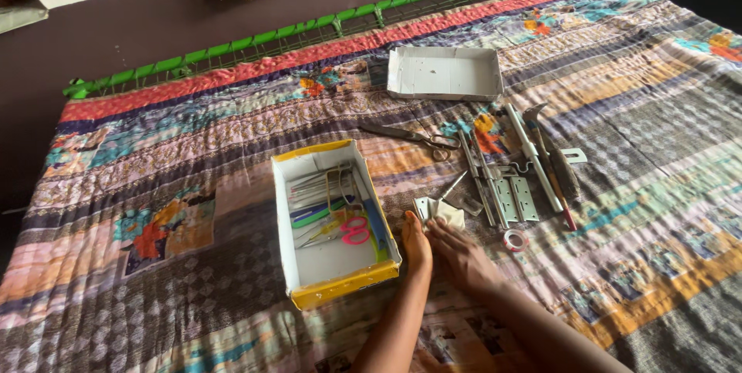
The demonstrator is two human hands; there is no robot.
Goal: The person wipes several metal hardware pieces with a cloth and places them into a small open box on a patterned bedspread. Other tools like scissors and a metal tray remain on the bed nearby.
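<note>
Hinges: flat pale metal plates (pixel 434 211) are lying on the quilted bed (pixel 193 187), touching both hands.
Hands: left hand (pixel 417 245) and right hand (pixel 460 253) are pressing flat, fingers loosely spread, gripping nothing.

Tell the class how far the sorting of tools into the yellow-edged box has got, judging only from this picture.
Seemingly done: scissors with pink handles and thin metal tools lie inside the yellow-edged box. In hand: both hands, left hand and right hand, touch small pale pieces beside the box. Left: hinges, long bolts, large scissors and tape roll lie on the quilt; white box looks empty.

One head camera looks steeply down, fairly close, across the quilted bed (pixel 193 211)
</note>
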